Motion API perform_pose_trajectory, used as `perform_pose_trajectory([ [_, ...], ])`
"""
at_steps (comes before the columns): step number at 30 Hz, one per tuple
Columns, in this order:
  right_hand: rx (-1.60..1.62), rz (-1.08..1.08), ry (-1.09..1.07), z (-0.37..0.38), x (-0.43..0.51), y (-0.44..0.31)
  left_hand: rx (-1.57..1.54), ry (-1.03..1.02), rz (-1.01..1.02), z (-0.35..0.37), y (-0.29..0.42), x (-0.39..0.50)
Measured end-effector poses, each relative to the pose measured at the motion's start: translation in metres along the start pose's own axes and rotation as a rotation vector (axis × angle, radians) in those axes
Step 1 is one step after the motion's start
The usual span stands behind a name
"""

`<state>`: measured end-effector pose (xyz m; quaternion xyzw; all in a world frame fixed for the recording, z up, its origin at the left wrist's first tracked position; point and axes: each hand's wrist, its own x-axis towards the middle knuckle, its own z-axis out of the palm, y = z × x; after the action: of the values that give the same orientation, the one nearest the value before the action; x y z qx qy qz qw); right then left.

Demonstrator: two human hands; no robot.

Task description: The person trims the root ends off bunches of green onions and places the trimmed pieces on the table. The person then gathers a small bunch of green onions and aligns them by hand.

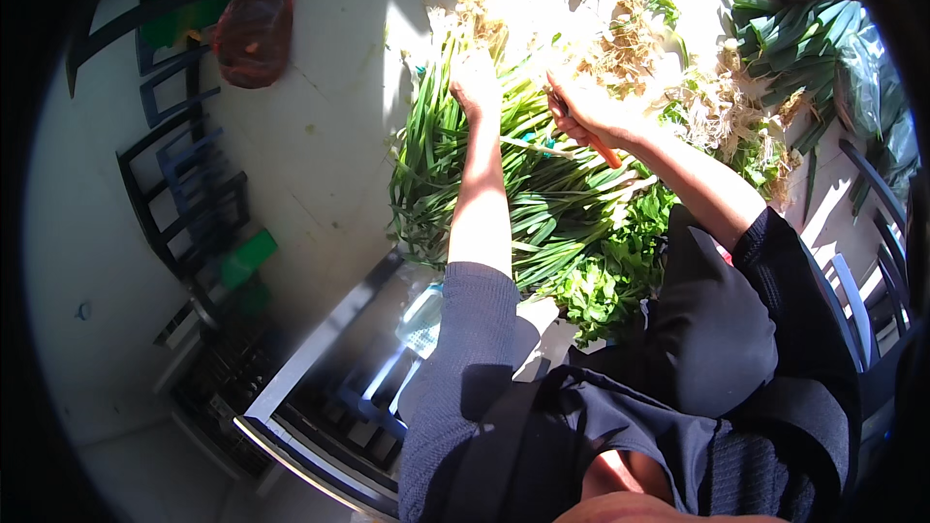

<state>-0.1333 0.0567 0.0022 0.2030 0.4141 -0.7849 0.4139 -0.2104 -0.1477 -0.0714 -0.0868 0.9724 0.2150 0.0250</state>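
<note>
My left hand (476,87) is closed around long green stalks near their pale, rooted ends, with strong glare washing out its fingers. These stalks look like green garlic or spring onions (429,138), and a tuft of roots (472,0) lies beyond the hand. In my right hand (577,112) is a tool with an orange handle (604,151); its working end is hidden by the fingers and the glare. A pale stalk with a teal tie (545,147) lies on the pile just below that hand.
Rooted bundles (726,98) lie to the right, with leafy greens (599,290) nearer me. Leeks (792,36) and clear plastic bags (864,87) are at far right. Dark crates (163,196) and a red plastic bag (254,36) stand left. A metal-edged crate or frame (320,341) is close by.
</note>
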Motion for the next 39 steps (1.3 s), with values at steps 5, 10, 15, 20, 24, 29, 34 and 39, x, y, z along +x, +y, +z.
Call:
perform_pose_trajectory([
  [5,0.016,-0.028,0.088,-0.018,0.019,0.006,0.343,0.089,0.155,0.005,-0.039,0.021],
  [10,-0.101,-0.113,0.083,-0.011,0.021,0.025,0.044,0.062,0.192,-0.014,-0.033,0.019],
  [15,-0.511,-0.203,0.225,0.002,0.023,0.023,-0.554,-0.172,0.076,-0.050,-0.008,-0.041],
  [20,-0.599,-0.219,0.001,0.019,0.021,0.017,-0.404,-0.346,0.022,-0.063,0.016,-0.078],
  [24,-0.686,-0.189,-0.015,0.013,0.013,0.010,-0.458,-0.393,0.065,-0.070,0.030,-0.077],
  [29,-0.560,-0.122,0.022,0.010,0.011,0.007,-0.242,-0.232,0.058,-0.047,0.024,-0.065],
  [34,0.132,-0.024,0.013,-0.004,0.015,0.007,-0.624,-0.026,0.021,0.007,-0.032,0.005],
  [39,0.077,-0.030,0.115,-0.017,0.022,0.013,0.416,-0.035,-0.023,0.028,-0.065,0.059],
])
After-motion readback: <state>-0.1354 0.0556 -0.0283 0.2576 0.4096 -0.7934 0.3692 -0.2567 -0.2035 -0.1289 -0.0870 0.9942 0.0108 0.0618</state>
